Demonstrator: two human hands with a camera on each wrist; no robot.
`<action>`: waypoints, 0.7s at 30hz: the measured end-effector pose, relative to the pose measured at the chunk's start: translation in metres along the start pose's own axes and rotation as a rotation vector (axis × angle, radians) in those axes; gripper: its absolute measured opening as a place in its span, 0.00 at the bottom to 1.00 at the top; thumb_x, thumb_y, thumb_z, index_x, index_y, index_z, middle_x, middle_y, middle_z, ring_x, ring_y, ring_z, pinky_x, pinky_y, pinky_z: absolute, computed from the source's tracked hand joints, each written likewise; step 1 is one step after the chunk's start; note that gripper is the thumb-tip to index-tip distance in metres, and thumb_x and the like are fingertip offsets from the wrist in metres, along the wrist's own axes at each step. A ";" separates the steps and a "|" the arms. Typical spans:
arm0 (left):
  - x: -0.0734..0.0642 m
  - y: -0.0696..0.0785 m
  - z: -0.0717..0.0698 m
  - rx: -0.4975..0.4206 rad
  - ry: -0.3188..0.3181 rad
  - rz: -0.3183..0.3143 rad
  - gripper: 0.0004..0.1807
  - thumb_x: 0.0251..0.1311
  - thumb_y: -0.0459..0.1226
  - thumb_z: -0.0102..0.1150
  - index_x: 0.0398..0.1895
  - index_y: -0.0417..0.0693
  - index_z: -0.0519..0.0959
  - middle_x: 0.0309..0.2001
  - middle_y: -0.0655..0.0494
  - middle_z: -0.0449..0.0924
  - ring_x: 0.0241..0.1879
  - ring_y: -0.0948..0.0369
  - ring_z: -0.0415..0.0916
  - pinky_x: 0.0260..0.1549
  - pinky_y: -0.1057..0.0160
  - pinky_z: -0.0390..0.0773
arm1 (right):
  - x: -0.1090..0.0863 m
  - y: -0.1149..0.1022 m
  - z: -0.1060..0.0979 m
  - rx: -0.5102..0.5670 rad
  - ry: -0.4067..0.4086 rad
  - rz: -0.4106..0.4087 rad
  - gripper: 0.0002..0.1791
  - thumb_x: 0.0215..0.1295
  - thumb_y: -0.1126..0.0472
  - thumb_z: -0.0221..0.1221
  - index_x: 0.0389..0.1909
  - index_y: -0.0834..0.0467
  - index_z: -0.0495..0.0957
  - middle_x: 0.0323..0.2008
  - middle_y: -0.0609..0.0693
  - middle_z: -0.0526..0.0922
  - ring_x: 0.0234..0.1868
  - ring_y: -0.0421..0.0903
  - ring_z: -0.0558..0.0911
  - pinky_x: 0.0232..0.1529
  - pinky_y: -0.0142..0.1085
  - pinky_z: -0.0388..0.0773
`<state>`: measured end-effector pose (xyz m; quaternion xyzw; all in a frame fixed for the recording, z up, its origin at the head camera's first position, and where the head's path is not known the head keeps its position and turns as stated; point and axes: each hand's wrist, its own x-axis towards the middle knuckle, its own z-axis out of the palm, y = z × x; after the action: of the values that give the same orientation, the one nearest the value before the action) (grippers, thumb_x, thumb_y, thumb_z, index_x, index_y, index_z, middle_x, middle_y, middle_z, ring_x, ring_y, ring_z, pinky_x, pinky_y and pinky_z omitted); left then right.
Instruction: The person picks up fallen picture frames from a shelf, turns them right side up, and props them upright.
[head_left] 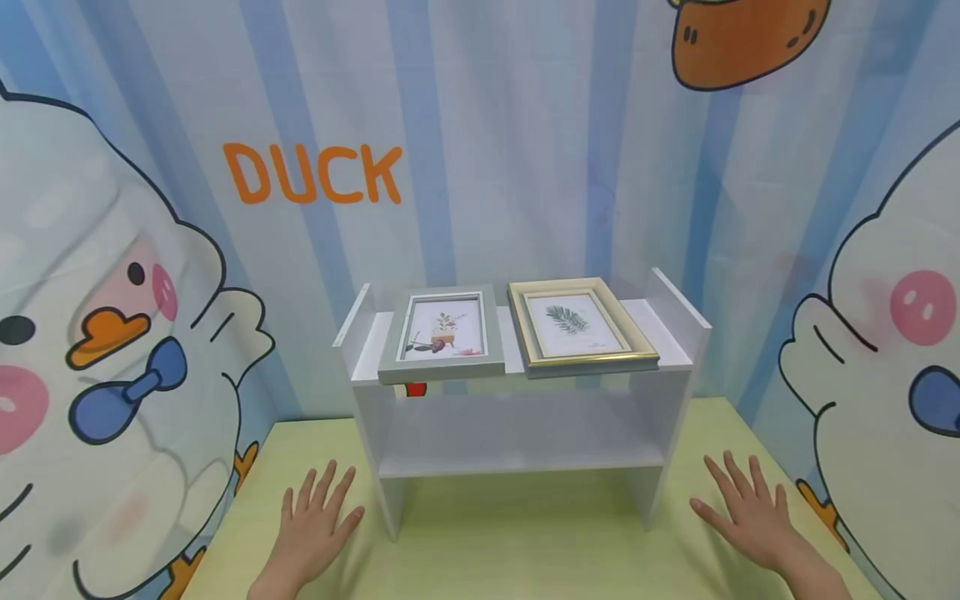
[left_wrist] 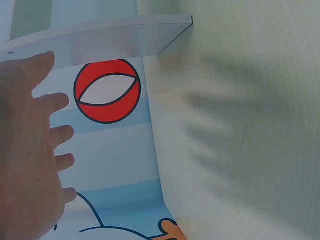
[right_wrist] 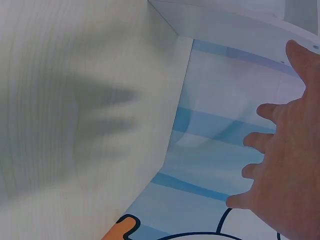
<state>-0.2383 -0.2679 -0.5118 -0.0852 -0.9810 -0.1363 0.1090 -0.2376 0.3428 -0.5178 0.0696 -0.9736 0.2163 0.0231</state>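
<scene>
My left hand (head_left: 313, 527) hovers over the table on the left of a white two-tier shelf (head_left: 517, 433), fingers spread and holding nothing. On the other side of the shelf, my right hand (head_left: 753, 517) is likewise spread, with nothing in it. Two picture frames lie tilted on the shelf's top tier. The grey frame (head_left: 491, 333) at left holds a flower-pot print; the cream frame with gold trim (head_left: 615, 312) at right holds a green leaf print. In the wrist views, the left hand (left_wrist: 30, 145) and right hand (right_wrist: 290, 150) each appear near a shelf side panel.
A pale yellow-green table (head_left: 517, 558) carries the shelf. Behind and at both sides hangs a blue-and-white striped curtain (head_left: 517, 125) printed with ducks and the word DUCK. The shelf's side panels (head_left: 675, 308) rise above its top tier.
</scene>
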 end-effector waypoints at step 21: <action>0.015 0.006 -0.059 0.046 0.085 0.064 0.35 0.67 0.57 0.43 0.72 0.53 0.56 0.73 0.42 0.51 0.70 0.37 0.44 0.61 0.28 0.44 | -0.008 -0.041 -0.055 -0.067 0.101 -0.074 0.44 0.68 0.41 0.49 0.76 0.52 0.39 0.71 0.72 0.46 0.69 0.76 0.36 0.52 0.79 0.40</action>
<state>-0.2403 -0.2775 -0.4517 -0.1083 -0.9750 -0.1139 0.1570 -0.2228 0.3302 -0.4517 0.0936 -0.9747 0.1857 0.0825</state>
